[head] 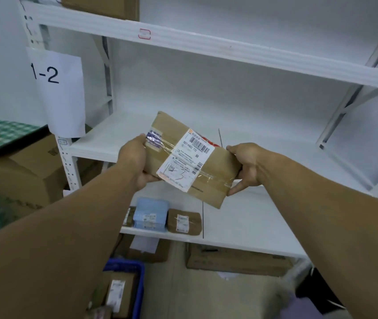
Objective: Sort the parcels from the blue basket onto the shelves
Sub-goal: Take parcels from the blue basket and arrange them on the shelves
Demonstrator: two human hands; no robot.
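Both hands, left hand (135, 161) and right hand (246, 168), grip the brown parcel's (208, 171) short ends (long axis crosswise), level with the middle shelf (105, 139).

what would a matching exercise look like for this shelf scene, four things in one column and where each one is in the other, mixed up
Things
1. large brown parcel
2. light blue parcel
3. blue basket
4. 1-2 sign

Places
A. hanging on the shelf post at the left
B. low in the view, under the left arm
C. gripped between the left hand and right hand
D. lying on the lower shelf beside a small brown parcel

Pairs: 1-C, 2-D, 3-B, 4-A
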